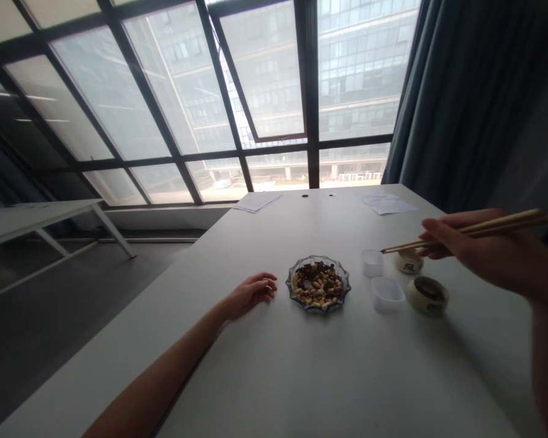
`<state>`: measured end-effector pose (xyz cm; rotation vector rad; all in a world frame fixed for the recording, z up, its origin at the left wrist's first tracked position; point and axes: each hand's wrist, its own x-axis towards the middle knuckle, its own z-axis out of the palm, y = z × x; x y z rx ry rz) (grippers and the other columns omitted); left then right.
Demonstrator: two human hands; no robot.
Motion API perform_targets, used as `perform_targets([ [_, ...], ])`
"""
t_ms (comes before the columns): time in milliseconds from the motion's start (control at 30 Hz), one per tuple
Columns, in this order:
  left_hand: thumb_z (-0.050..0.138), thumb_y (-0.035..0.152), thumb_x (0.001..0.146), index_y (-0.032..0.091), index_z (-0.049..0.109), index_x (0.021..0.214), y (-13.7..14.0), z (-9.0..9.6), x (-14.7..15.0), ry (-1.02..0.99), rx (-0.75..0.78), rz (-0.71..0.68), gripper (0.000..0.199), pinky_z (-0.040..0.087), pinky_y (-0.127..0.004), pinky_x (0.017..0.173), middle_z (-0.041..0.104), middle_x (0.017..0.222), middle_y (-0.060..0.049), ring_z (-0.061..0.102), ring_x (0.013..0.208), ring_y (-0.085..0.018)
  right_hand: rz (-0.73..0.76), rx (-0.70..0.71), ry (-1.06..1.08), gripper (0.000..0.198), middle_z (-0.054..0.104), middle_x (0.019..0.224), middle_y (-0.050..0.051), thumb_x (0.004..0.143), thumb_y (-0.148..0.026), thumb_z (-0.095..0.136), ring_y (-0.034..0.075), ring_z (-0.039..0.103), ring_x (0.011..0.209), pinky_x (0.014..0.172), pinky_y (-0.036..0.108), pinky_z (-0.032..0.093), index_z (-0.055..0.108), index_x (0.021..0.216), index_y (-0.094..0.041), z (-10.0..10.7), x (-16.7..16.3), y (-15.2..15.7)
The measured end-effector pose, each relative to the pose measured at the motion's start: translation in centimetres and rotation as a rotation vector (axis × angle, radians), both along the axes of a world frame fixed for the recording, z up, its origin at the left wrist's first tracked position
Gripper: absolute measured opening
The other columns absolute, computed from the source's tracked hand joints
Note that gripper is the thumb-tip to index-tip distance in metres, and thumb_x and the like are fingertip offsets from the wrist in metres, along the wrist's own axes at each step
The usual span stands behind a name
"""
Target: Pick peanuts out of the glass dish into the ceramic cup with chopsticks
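Note:
My right hand (479,249) grips a pair of wooden chopsticks (497,226), tips pointing left above a small clear plastic box (372,263). Whether the tips hold anything is too small to tell. A second clear plastic box (387,294) stands nearer to me. Beside the boxes are two cream ceramic pots with dark characters, the front pot (427,297) and the back pot (408,261), which is partly hidden by my hand. On the table rests my left hand (252,294), empty, fingers loosely curled and apart, just left of a scalloped glass dish (318,309) of peanuts and dark dried pieces (318,281).
The white table (301,377) stretches toward the windows. Papers (257,201) lie at its far left, and more sheets (386,202) at its far right. A blue curtain (438,109) hangs on the right. Another white table (41,218) stands across the floor at left.

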<state>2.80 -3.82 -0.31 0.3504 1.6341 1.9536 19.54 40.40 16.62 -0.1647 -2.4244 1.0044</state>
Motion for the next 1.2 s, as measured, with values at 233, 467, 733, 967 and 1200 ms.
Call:
perform_targets([
  [233,0.074,0.023,0.087,0.014,0.074,0.109,0.0,0.3,-0.4,0.002,-0.024,0.005,0.023,0.054,-0.027,0.073,0.073,0.097,-0.012,0.066,0.082,-0.018,-0.024,-0.086,-0.149,0.035,0.076,0.072,0.017,0.085,-0.051,0.071,0.030,0.075,0.058,0.046,0.033,0.061,0.075,0.072,-0.019,0.0,1.6,5.0],
  [467,0.077,0.024,0.083,0.016,0.076,0.106,0.2,0.6,-0.4,0.018,-0.078,0.039,0.024,0.055,-0.029,0.075,0.073,0.094,-0.011,0.067,0.081,-0.020,0.055,-0.095,-0.296,0.031,0.075,0.067,0.016,0.085,-0.043,0.074,0.027,0.075,0.056,0.045,0.028,0.057,0.070,0.078,-0.013,0.3,0.5,4.6],
  [733,0.077,0.022,0.083,0.014,0.076,0.106,0.4,1.1,-0.2,0.027,-0.102,0.052,0.024,0.056,-0.030,0.073,0.073,0.093,-0.012,0.067,0.081,-0.021,0.092,-0.074,-0.363,0.034,0.073,0.061,0.012,0.080,-0.044,0.078,0.027,0.074,0.057,0.045,0.027,0.056,0.066,0.065,-0.016,0.0,-0.3,3.8],
  [967,0.077,0.022,0.083,0.015,0.077,0.105,0.3,1.0,-0.3,0.023,-0.094,0.052,0.024,0.056,-0.029,0.072,0.073,0.093,-0.013,0.067,0.080,-0.021,0.169,-0.082,-0.355,0.036,0.070,0.055,0.011,0.074,-0.044,0.084,0.026,0.071,0.050,0.038,0.027,0.050,0.065,0.057,-0.018,-1.7,-2.8,2.9],
  [1200,0.079,0.020,0.081,0.013,0.077,0.104,0.5,1.1,-0.1,-0.011,-0.069,0.071,0.025,0.055,-0.028,0.071,0.074,0.091,-0.014,0.068,0.078,-0.021,0.131,-0.193,-0.200,0.039,0.067,0.049,0.008,0.065,-0.045,0.090,0.026,0.069,0.043,0.036,0.029,0.052,0.064,0.053,-0.019,-1.9,-2.9,4.1],
])
